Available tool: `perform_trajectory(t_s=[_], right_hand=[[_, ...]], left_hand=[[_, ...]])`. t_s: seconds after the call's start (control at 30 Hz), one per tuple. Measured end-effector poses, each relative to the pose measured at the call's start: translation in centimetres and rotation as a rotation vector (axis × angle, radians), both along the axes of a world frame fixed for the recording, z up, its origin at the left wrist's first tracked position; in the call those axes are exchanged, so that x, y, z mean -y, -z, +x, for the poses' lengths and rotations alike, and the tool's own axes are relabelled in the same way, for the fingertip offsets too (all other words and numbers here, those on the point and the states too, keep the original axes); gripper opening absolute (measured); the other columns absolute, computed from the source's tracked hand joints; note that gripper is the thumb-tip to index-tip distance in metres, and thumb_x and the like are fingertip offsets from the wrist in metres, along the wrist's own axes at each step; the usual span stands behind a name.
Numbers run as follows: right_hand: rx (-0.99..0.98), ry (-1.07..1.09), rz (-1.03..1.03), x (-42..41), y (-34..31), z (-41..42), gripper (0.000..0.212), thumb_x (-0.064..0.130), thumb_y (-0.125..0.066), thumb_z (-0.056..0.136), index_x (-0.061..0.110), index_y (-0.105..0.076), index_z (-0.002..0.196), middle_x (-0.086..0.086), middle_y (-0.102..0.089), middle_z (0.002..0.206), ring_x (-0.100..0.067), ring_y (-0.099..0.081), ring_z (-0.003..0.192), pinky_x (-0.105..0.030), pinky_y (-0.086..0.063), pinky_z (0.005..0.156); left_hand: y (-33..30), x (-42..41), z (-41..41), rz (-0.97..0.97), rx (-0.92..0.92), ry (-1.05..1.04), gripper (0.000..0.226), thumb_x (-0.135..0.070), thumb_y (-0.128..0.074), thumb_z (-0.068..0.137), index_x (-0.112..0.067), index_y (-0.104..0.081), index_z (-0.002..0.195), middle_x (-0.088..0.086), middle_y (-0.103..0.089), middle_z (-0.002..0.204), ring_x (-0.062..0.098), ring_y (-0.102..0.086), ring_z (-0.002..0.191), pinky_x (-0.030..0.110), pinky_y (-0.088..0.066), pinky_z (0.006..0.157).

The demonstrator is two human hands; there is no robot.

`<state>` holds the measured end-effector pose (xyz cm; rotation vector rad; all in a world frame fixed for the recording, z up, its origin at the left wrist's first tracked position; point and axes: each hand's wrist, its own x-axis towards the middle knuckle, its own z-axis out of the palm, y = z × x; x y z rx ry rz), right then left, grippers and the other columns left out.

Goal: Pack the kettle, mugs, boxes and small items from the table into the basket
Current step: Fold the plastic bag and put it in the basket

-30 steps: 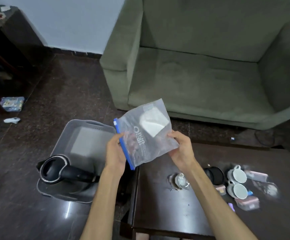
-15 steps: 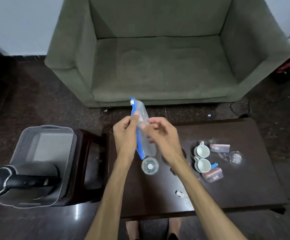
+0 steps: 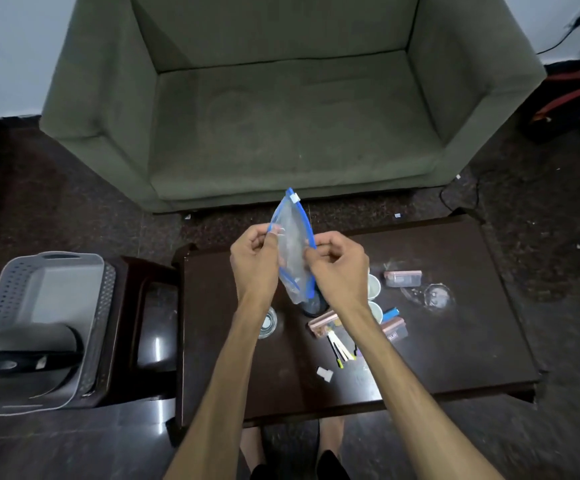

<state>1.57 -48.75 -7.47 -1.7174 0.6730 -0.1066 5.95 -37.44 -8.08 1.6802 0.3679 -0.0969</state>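
Note:
Above the dark table (image 3: 454,368) I hold a clear zip bag (image 3: 293,237) with a blue seal. My left hand (image 3: 255,261) pinches one side of its mouth and my right hand (image 3: 338,268) pinches the other, so the mouth gapes. On the table lie two white mugs (image 3: 373,286), small clear boxes with pink lids (image 3: 402,278), pens (image 3: 338,348), a glass (image 3: 267,323) and a small white piece (image 3: 324,373). The grey basket (image 3: 73,268) stands at the left on a stool, with the black kettle (image 3: 14,355) in it.
A green sofa (image 3: 281,109) stands beyond the table. A dark wooden stool (image 3: 150,306) sits between basket and table. A clear round lid (image 3: 435,295) lies at the table's right. My feet (image 3: 330,441) show below the front edge.
The view swung from the basket to over the table. The bag turned from flat to edge-on, and my hands pulled its blue seal apart.

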Motion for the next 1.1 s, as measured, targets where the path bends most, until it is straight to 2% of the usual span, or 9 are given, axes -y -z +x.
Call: perform_trajectory(t_s=[0.13,0.23,0.37,0.5,0.6,0.73,0.93,1.0,1.1], right_hand=[[0.057,0.145,-0.406,2.3,-0.2,-1.7,0.023,0.005,-0.068,0.075,0.023,-0.059,0.085,0.008,-0.053,0.060,-0.009,-0.052,0.055,-0.027,-0.043,0.059],[0.169,-0.006,-0.476,2.5,-1.1,-2.4,0.031,-0.003,-0.063,0.073,0.023,-0.068,0.089,0.010,-0.042,0.053,-0.007,-0.045,0.051,-0.019,-0.038,0.057],[-0.099,-0.218,-0.285,3.1,-1.8,-1.3,0.041,0.016,-0.068,0.082,0.023,-0.074,0.122,0.005,-0.071,0.070,-0.016,-0.070,0.076,-0.031,-0.055,0.080],[-0.213,-0.239,-0.009,4.5,-1.0,-0.9,0.042,0.029,-0.060,0.073,0.019,-0.074,0.110,0.002,-0.081,0.093,-0.022,-0.076,0.097,-0.043,-0.059,0.095],[-0.135,-0.088,0.306,4.2,-0.1,-1.4,0.021,0.007,-0.055,0.074,0.016,-0.074,0.078,-0.004,-0.073,0.074,-0.022,-0.067,0.075,-0.039,-0.056,0.076],[-0.097,-0.011,0.519,4.2,0.0,-3.1,0.040,-0.013,-0.050,0.093,0.010,-0.066,0.064,-0.001,-0.062,0.054,-0.009,-0.057,0.047,-0.020,-0.047,0.048],[-0.073,0.086,0.778,4.1,-0.5,-3.6,0.022,-0.003,-0.052,0.098,0.002,-0.071,0.087,-0.008,-0.062,0.067,-0.017,-0.058,0.056,-0.024,-0.049,0.051],[-0.049,0.025,0.662,4.0,0.0,-3.8,0.026,-0.005,-0.049,0.099,0.012,-0.067,0.098,0.001,-0.060,0.061,-0.011,-0.056,0.054,-0.022,-0.048,0.050],[-0.052,-0.052,0.273,3.8,1.8,-3.9,0.021,0.007,-0.055,0.089,0.025,-0.064,0.086,0.005,-0.054,0.063,-0.013,-0.052,0.062,-0.030,-0.046,0.058]], left_hand=[[0.5,1.2,-0.9,0.155,0.110,-0.065,0.013,-0.017,-0.066,0.100,-0.014,-0.076,0.093,-0.005,-0.061,0.061,0.006,-0.051,0.053,0.028,-0.048,0.057],[0.2,3.0,-2.1,0.220,0.209,-0.044,0.013,-0.015,-0.065,0.099,-0.016,-0.076,0.092,-0.007,-0.050,0.056,0.006,-0.039,0.046,0.028,-0.038,0.050],[0.5,4.6,-3.6,0.236,0.295,0.016,0.015,-0.016,-0.064,0.095,-0.013,-0.079,0.100,0.002,-0.072,0.076,0.024,-0.064,0.060,0.045,-0.058,0.061],[0.2,5.5,-5.9,0.222,0.344,0.066,0.017,-0.011,-0.064,0.093,-0.018,-0.078,0.101,-0.003,-0.072,0.079,0.018,-0.067,0.066,0.047,-0.060,0.065],[0.0,6.2,-7.8,0.204,0.377,0.087,0.020,-0.009,-0.063,0.096,-0.014,-0.077,0.109,-0.002,-0.074,0.090,0.019,-0.069,0.073,0.044,-0.060,0.067],[-0.2,7.0,-9.6,0.254,0.445,0.129,0.021,-0.005,-0.062,0.096,-0.012,-0.076,0.111,-0.008,-0.070,0.090,0.017,-0.066,0.073,0.042,-0.059,0.065],[0.8,6.8,-11.1,0.168,0.400,0.126,0.020,-0.005,-0.060,0.099,-0.012,-0.075,0.112,-0.004,-0.072,0.091,0.022,-0.068,0.073,0.040,-0.057,0.063],[0.7,6.6,-11.3,0.161,0.410,0.128,0.019,-0.002,-0.060,0.100,-0.010,-0.074,0.109,-0.003,-0.071,0.091,0.021,-0.067,0.074,0.036,-0.055,0.065],[0.9,6.3,-11.4,0.171,0.396,0.129,0.020,0.003,-0.060,0.099,-0.009,-0.074,0.106,-0.003,-0.067,0.089,0.017,-0.063,0.074,0.034,-0.051,0.065]])
